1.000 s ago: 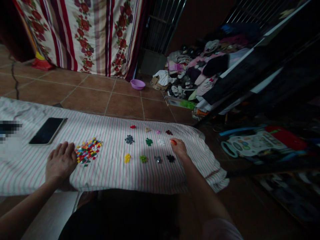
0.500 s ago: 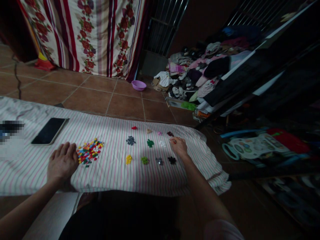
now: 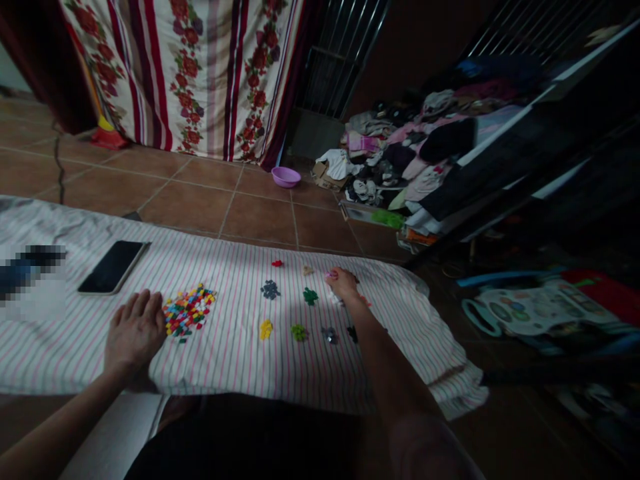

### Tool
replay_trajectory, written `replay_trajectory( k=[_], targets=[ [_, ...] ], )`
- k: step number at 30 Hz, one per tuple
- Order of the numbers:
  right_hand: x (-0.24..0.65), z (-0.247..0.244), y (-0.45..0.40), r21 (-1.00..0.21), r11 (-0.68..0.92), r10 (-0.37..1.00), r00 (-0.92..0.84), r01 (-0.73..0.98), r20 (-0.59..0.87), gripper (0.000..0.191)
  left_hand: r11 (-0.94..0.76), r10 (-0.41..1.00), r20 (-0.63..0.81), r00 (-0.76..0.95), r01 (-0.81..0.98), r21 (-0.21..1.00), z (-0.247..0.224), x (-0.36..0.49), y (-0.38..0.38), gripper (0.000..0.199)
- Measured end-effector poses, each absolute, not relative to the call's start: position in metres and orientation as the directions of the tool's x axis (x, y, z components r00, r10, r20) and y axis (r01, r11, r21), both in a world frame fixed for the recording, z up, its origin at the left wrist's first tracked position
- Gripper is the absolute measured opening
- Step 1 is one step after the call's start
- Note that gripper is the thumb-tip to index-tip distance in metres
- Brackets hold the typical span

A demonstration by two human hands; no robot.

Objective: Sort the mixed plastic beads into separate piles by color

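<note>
My left hand point(image 3: 135, 330) lies flat and open on the striped cloth, beside a mixed heap of small colourful pieces point(image 3: 189, 310). At the far side of the cloth, my right hand point(image 3: 344, 285) has its fingertips pinched together at the small pink pieces point(image 3: 330, 274); whether one is between them is hidden. Small single-colour piles surround it: white point(image 3: 336, 300), orange point(image 3: 367, 301), green point(image 3: 310, 296), beige point(image 3: 307, 270) and grey point(image 3: 330, 335). My forearm partly covers the black pile point(image 3: 353, 334). Further left are dark grey point(image 3: 271, 289), red point(image 3: 277, 263), yellow point(image 3: 265, 329) and lime green point(image 3: 299, 332) piles.
A phone point(image 3: 114, 267) lies on the striped cloth point(image 3: 225, 360) left of the mixed heap. Beyond the cloth's far edge, a purple basin point(image 3: 286, 177) stands on the tiled floor. Heaped clothes point(image 3: 400, 150) and a dark slanted frame are to the right.
My right hand has moved left from beside the maroon pieces to the pink ones, uncovering some orange pieces. My left hand stays flat by the mixed heap. The view has shifted slightly.
</note>
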State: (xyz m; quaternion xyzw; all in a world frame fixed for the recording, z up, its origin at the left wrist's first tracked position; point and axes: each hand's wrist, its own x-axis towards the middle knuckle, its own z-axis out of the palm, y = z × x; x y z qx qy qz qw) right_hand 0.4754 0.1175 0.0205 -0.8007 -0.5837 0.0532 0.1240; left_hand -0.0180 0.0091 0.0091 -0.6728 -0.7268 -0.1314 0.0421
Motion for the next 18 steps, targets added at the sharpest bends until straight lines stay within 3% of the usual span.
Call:
replay_trajectory(
  k=[6, 12, 16, 18],
  targets=[
    [0.463, 0.024, 0.125, -0.222, -0.310, 0.945, 0.326, 0.924, 0.036, 0.026, 0.098, 0.972, 0.210, -0.109, 0.993, 0.063, 0.005, -0.019, 0.010, 0.050],
    [0.461, 0.023, 0.129, -0.229, -0.323, 0.939, 0.342, 0.918, 0.045, 0.028, 0.097, 0.961, 0.253, -0.114, 0.992, 0.078, 0.002, -0.018, 0.011, 0.051],
    [0.461, 0.026, 0.126, -0.260, -0.336, 0.931, 0.361, 0.905, 0.051, 0.031, 0.070, 0.963, 0.253, -0.093, 0.993, 0.099, -0.001, -0.020, 0.010, 0.055],
    [0.457, 0.030, 0.123, -0.307, -0.314, 0.923, 0.364, 0.898, 0.121, 0.032, 0.054, 0.963, 0.260, -0.078, 0.993, 0.101, -0.002, -0.022, 0.010, 0.055]
  ],
)
